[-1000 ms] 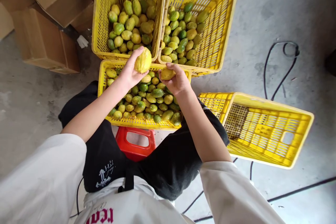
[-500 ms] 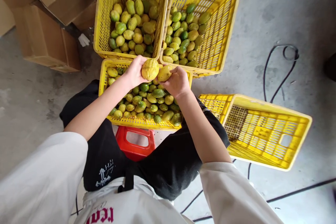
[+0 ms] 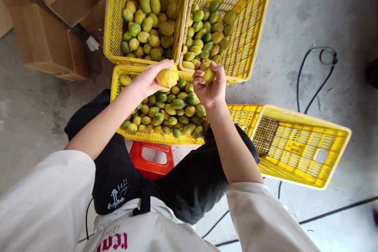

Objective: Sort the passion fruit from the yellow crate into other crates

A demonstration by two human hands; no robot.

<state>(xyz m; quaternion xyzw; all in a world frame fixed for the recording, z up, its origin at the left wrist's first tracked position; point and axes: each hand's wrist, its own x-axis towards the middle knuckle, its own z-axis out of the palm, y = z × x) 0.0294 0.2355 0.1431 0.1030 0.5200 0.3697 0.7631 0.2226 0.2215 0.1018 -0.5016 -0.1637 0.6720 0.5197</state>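
Observation:
My left hand (image 3: pixel 150 79) is closed round a yellow lemon (image 3: pixel 167 77), held above the near crate. In my right hand (image 3: pixel 211 86) is a second, yellow-green lemon (image 3: pixel 208 71), with the fingers curled about it; it is up near the rim of the far right crate. Below both hands stands the near yellow crate (image 3: pixel 165 138), filled with green and yellow lemons (image 3: pixel 178 104). Behind it are the far left crate (image 3: pixel 113 27) and the far right crate (image 3: pixel 251 27), each partly filled with lemons.
A yellow crate (image 3: pixel 307 169) lies on its side by my right knee. A red stool (image 3: pixel 152 167) is between my legs. Cardboard boxes (image 3: pixel 44 35) are stacked at the far left. A black cable (image 3: pixel 301 75) loops on the concrete floor at right.
My right hand has moved right and turned palm up, carrying its lemon away from the left one. My left hand has stayed almost in place, its lemon slightly turned.

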